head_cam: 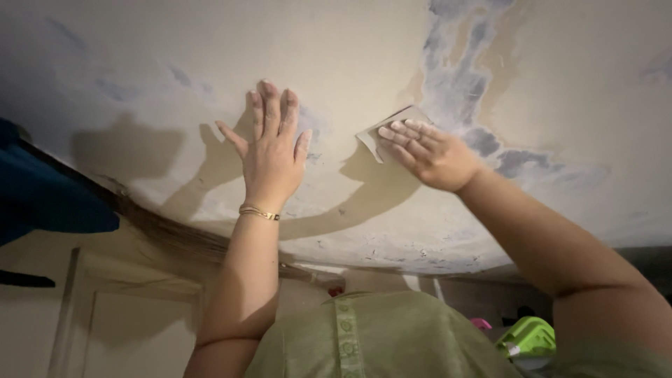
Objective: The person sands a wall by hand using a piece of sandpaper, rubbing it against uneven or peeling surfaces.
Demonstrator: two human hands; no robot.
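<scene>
Your left hand [271, 150] lies flat against the pale surface [175, 63] overhead, fingers straight and close together, thumb spread out to the side, gripping nothing. A thin gold bracelet [259, 212] circles that wrist. Your right hand [428, 154] presses a small sheet of sandpaper [392, 126] against the same surface, just beside the left hand. Its fingers [406, 129] are extended side by side across the sheet, pinning it flat rather than curling round it; the thumb is hidden, so you cannot tell whether it hooks the edge. The sheet sits at the edge of a patch of grey-blue, peeled paint [458, 77]. Both hands cast shadows on the surface. Your green garment [378, 336] fills the lower frame.
</scene>
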